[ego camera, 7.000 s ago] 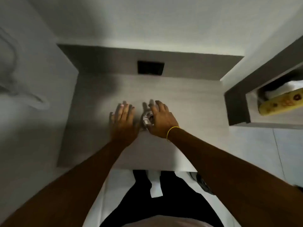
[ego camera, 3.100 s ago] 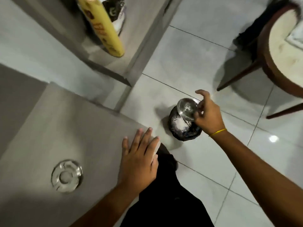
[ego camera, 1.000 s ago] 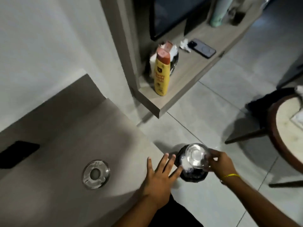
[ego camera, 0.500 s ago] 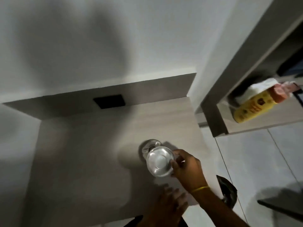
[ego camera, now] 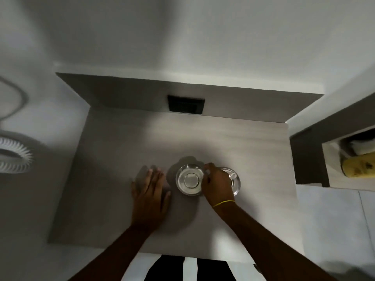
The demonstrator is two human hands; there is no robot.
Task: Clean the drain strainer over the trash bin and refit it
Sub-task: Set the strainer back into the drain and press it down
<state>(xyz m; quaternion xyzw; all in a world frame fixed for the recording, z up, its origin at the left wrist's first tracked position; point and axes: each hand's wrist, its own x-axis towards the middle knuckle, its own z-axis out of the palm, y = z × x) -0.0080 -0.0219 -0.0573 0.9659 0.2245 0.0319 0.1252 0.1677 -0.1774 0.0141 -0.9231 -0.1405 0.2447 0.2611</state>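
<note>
No legible text, not even on the blurred yellow bottle [ego camera: 359, 166].

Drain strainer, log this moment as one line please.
right hand holds drain strainer | beside drain opening, not refitted | left hand flat on counter

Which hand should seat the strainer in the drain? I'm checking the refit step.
The right hand. It already holds the strainer by its rim, and the drain lies directly beside it, partly under that hand. The left hand rests flat and empty on the counter, farther from the drain.
</note>
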